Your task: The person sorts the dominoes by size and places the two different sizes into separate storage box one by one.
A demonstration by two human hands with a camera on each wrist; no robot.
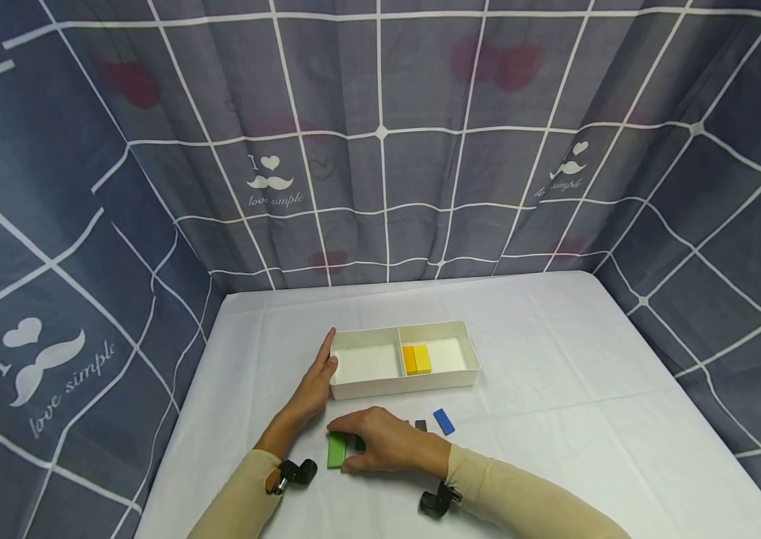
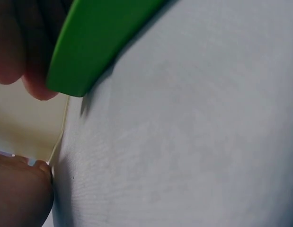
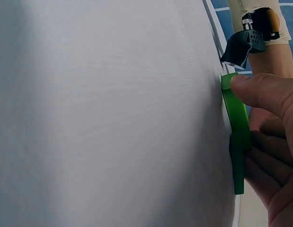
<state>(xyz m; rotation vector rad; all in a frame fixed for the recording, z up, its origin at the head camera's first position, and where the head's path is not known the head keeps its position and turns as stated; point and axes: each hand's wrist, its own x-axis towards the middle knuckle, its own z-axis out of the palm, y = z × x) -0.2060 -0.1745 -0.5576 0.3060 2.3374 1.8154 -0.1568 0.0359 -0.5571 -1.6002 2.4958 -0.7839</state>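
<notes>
The right hand (image 1: 387, 442) bends round a bright-green, flat rectangular block (image 1: 336, 451) of apparently hard plastic or wood, thumb at its near end, fingertips at its far end, on the white cloth-covered table (image 1: 555, 449). The block looks light, stiff, smooth and hardly fragile; its short ends offer the surest hold. A dark-green block (image 3: 237, 165), just to its right within the hand's curve, could snag the grip. The left hand (image 1: 311, 389), fingers extended, rests against the left end of a cream, two-compartment rectangular box (image 1: 407, 385), whose near wall rises beyond the block. Yellow rectangular pieces (image 1: 417, 359) occupy its right compartment; farther right on the cloth lie a dark-grey block (image 1: 420, 425) and a blue rectangular block (image 1: 444, 421).
</notes>
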